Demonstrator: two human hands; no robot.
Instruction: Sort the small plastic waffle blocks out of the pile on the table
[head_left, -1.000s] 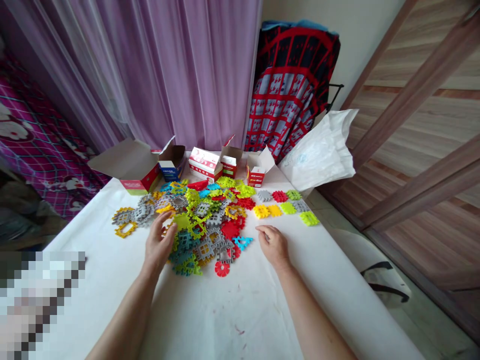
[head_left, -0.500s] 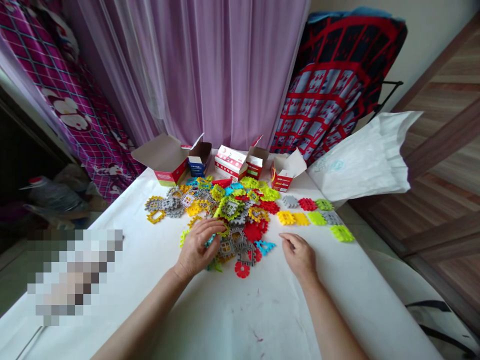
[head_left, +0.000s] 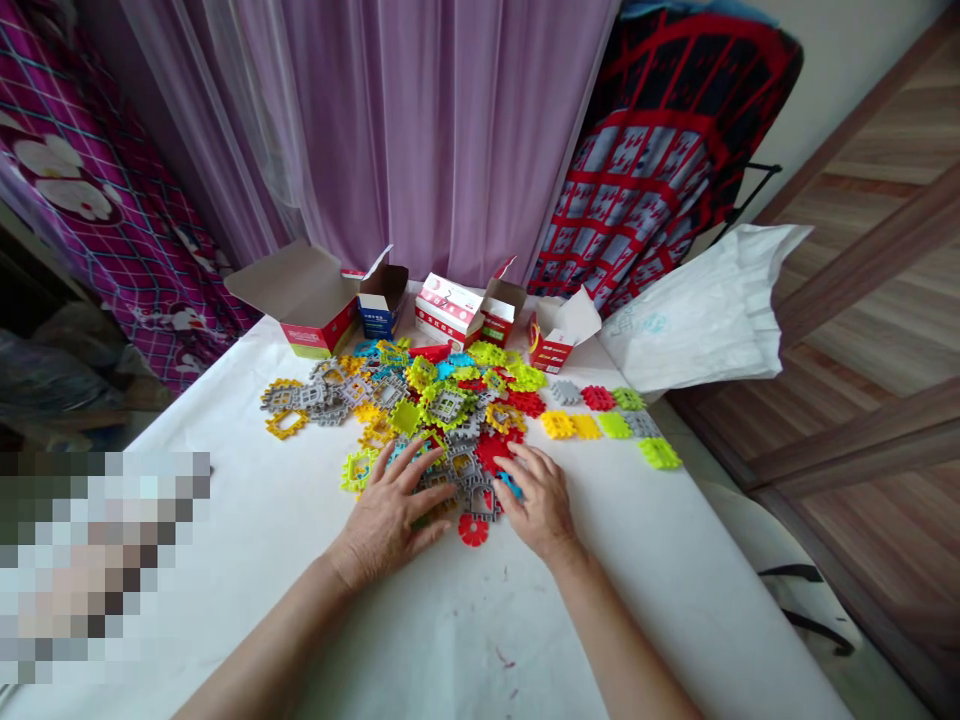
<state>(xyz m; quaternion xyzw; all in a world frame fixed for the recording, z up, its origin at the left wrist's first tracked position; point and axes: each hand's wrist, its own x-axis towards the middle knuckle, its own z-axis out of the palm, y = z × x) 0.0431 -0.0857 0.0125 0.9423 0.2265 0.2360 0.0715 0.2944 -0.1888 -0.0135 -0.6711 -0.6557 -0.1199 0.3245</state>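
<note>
A heap of plastic interlocking building pieces [head_left: 448,405] in grey, yellow, lime, red and blue spreads over the middle of the table. My left hand [head_left: 390,505] lies over the heap's near left part, fingers spread, and hides some pieces beneath it. At the near right edge of the heap, my right hand [head_left: 538,497] rests with fingers apart over a blue piece [head_left: 511,485], which is partly covered. Between the hands lie a grey window-frame piece [head_left: 480,497] and a round red piece [head_left: 473,530]. To the right, several flat pieces sit in rows, among them a yellow one [head_left: 559,425].
Small open cardboard boxes stand along the back, including a red one [head_left: 322,330], a blue one [head_left: 382,312] and another red one [head_left: 551,345]. A white bag [head_left: 697,310] leans at the back right corner. The white-covered table [head_left: 247,560] meets purple curtains behind.
My right hand has moved left onto the heap's edge and opened. My left hand has spread its fingers flat over the pieces. The view has shifted slightly.
</note>
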